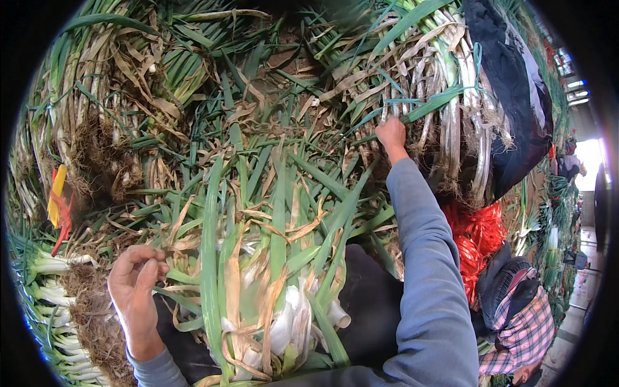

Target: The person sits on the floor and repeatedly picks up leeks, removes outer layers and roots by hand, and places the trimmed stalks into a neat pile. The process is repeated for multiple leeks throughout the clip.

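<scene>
My right hand (pixel 390 135) reaches forward to a standing bundle of Welsh onions (pixel 449 135) with soil-dark roots, bound with blue-green twine (pixel 404 101). Its fingers are closed on a white stalk (pixel 384 113) at the bundle's lower left, mostly hidden by the fist. To the left, my left hand (pixel 138 295) is raised with loosely curled fingers and holds nothing that I can see. Beside it, a heap of stripped green and dry brown onion leaves (pixel 275 227) covers my lap, over dark cloth (pixel 370 305).
Untrimmed onions (pixel 77 116) stand at the far left. Peeled white onions (pixel 58 309) lie in a row at lower left, below yellow and red strips (pixel 58 203). Red plastic twine (pixel 476 246) lies by my right forearm. A person in a plaid shirt (pixel 522 319) is at right.
</scene>
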A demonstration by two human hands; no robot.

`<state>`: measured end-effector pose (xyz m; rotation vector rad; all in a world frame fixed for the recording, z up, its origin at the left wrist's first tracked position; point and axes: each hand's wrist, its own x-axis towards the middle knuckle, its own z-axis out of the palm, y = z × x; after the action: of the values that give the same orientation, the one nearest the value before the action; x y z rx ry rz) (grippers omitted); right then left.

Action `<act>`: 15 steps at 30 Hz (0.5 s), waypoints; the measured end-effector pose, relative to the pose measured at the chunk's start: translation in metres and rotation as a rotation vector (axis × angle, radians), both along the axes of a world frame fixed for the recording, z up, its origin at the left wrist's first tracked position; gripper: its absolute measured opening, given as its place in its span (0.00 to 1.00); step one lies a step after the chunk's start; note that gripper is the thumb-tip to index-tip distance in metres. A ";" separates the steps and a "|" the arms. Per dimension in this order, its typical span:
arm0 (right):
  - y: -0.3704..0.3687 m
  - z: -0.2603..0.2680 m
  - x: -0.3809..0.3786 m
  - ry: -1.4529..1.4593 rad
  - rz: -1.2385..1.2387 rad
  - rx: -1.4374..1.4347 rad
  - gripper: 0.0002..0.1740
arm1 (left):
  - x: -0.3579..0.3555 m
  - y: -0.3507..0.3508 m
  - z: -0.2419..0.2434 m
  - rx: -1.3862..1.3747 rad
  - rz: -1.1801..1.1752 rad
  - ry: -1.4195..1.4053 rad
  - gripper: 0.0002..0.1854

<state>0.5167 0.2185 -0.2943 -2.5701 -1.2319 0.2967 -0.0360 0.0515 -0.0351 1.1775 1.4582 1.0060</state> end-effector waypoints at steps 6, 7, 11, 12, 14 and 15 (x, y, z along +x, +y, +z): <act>0.012 -0.007 -0.006 0.002 -0.088 -0.176 0.21 | 0.006 0.003 -0.004 -0.025 -0.013 0.062 0.09; 0.013 -0.008 -0.007 -0.004 -0.101 -0.186 0.22 | 0.007 0.003 -0.004 -0.026 -0.018 0.066 0.09; 0.016 -0.012 -0.009 -0.025 -0.089 -0.204 0.23 | 0.009 0.004 -0.007 -0.048 -0.001 0.077 0.10; 0.018 -0.013 -0.009 -0.018 -0.103 -0.199 0.23 | 0.009 0.005 -0.008 -0.052 -0.005 0.085 0.10; 0.020 -0.014 -0.008 -0.003 -0.128 -0.188 0.24 | 0.010 0.005 -0.010 -0.057 -0.018 0.073 0.10; 0.021 -0.015 -0.007 0.007 -0.135 -0.181 0.25 | 0.011 0.006 -0.010 -0.063 -0.023 0.093 0.10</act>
<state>0.5094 0.2397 -0.3088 -2.7871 -1.0668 0.4045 -0.0254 0.0573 -0.0453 1.2061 1.5346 0.8939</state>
